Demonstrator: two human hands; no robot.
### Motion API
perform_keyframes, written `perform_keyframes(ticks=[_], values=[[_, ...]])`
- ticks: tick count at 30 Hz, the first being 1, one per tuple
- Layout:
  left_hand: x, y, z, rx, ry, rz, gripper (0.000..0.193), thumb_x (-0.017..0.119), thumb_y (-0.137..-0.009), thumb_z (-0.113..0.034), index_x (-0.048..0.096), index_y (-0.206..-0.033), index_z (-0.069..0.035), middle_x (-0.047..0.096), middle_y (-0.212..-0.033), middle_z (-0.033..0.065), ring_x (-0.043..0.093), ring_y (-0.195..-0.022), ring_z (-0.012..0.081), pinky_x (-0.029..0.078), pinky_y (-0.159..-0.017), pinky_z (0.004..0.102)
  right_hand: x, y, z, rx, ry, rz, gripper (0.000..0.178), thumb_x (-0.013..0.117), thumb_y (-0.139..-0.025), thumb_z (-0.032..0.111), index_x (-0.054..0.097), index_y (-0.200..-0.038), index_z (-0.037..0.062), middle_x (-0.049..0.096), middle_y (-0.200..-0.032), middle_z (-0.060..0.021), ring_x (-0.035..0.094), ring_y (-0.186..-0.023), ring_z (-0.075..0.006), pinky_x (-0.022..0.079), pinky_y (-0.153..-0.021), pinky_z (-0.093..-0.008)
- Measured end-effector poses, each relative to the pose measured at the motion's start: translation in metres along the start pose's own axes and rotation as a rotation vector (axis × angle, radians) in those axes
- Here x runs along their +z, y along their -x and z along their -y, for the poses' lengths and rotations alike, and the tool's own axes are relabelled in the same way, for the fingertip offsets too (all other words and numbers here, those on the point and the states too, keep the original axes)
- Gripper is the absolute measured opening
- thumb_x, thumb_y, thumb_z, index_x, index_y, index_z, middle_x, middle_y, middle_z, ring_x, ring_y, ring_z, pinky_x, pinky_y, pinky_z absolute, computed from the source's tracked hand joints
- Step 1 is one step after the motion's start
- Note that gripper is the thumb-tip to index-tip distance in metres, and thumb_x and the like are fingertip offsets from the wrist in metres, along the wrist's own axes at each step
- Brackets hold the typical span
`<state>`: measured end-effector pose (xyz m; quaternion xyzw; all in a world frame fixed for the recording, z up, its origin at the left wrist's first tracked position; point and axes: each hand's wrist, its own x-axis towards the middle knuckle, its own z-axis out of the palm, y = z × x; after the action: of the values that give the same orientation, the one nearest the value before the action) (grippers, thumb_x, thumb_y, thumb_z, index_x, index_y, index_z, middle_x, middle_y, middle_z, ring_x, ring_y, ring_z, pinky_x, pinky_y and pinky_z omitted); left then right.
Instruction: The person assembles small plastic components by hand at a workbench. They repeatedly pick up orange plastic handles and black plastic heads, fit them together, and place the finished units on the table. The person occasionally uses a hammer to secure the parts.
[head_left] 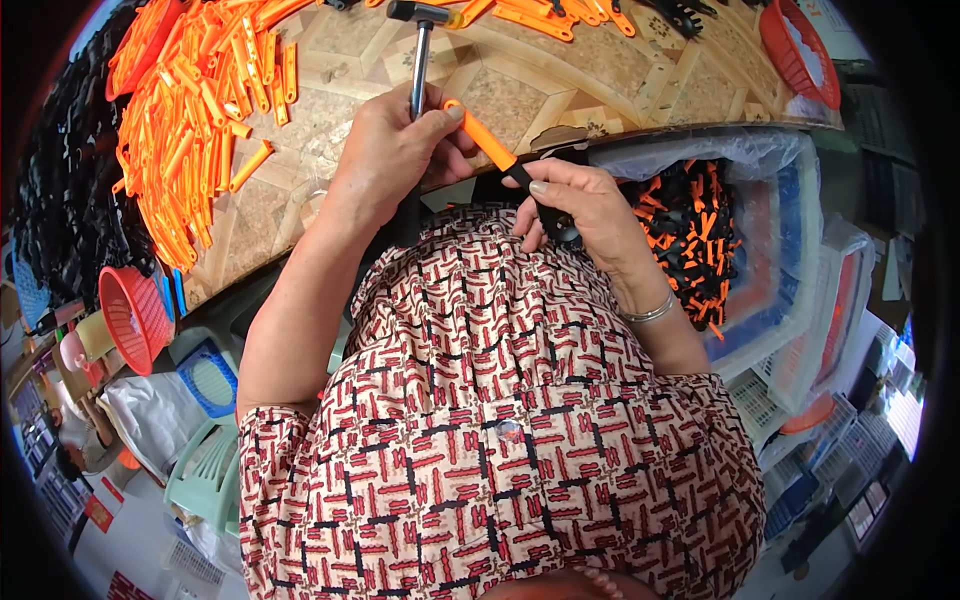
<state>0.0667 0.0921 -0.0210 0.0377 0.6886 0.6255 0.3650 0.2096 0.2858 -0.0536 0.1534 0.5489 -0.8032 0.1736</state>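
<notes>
My left hand [392, 150] grips the metal shaft of a small hammer [421, 40], whose black head points away over the table. The thumb of that hand also rests on the orange end of an orange-and-black plastic piece [490, 148]. My right hand [580, 205] holds the black end of that same piece near the table's front edge. A silver bracelet sits on my right wrist.
A large heap of orange plastic strips [190, 110] covers the left of the patterned table [520, 95], beside black parts [70, 190]. More orange strips [545, 18] lie far back. Red baskets [135, 315] [800, 50] stand left and far right. A bagged crate of assembled orange-black pieces [700, 235] sits right.
</notes>
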Motion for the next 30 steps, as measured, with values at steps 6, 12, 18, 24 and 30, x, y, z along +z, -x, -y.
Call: perform_keyframes(ticks=[6,12,18,24,30], values=[[0.006,0.006,0.000,0.042,-0.058,-0.046,0.019,0.064,-0.102,-0.016,0.063,-0.111,0.001,0.071,-0.082,0.0073,0.065,-0.057,0.0095,0.051,-0.050,0.0219,0.008,-0.011,0.012,0.020,0.158,0.019,0.030,0.055,-0.106,0.022,0.069,-0.106,-0.0046,0.072,-0.076,-0.0113,0.068,-0.059,-0.0154,0.052,-0.057,-0.0251],[0.010,0.006,-0.001,0.058,-0.108,-0.077,0.022,0.064,-0.102,-0.017,0.063,-0.113,0.001,0.070,-0.080,0.0062,0.062,-0.055,0.0088,0.046,-0.047,0.0216,0.015,-0.019,0.012,0.033,0.261,-0.098,0.039,0.058,-0.105,0.026,0.069,-0.084,-0.0042,0.070,-0.065,-0.0110,0.064,-0.050,-0.0143,0.049,-0.049,-0.0260],[0.002,0.022,-0.014,0.173,-0.283,-0.096,0.036,0.064,-0.102,-0.018,0.060,-0.131,0.002,0.068,-0.084,0.0053,0.060,-0.059,0.0070,0.044,-0.049,0.0210,0.018,-0.019,0.013,0.052,0.276,-0.153,0.039,0.059,-0.104,0.027,0.067,-0.082,-0.0037,0.069,-0.063,-0.0113,0.063,-0.047,-0.0151,0.048,-0.046,-0.0268],[-0.020,0.079,0.001,0.344,-0.331,-0.131,0.045,0.059,-0.106,-0.015,0.053,-0.150,-0.009,0.066,-0.089,0.0021,0.059,-0.065,0.0077,0.048,-0.059,0.0225,0.022,-0.016,0.014,0.072,0.165,-0.165,0.037,0.059,-0.103,0.027,0.066,-0.082,-0.0036,0.068,-0.062,-0.0117,0.064,-0.047,-0.0172,0.048,-0.045,-0.0272],[-0.030,0.086,0.015,0.311,-0.840,-0.140,0.035,0.059,-0.105,-0.012,0.062,-0.140,-0.008,0.062,-0.082,-0.0002,0.057,-0.068,0.0073,0.048,-0.062,0.0237,0.027,-0.016,0.016,0.056,0.179,-0.163,0.033,0.058,-0.104,0.025,0.066,-0.086,-0.0026,0.069,-0.066,-0.0121,0.065,-0.048,-0.0188,0.049,-0.046,-0.0274]])
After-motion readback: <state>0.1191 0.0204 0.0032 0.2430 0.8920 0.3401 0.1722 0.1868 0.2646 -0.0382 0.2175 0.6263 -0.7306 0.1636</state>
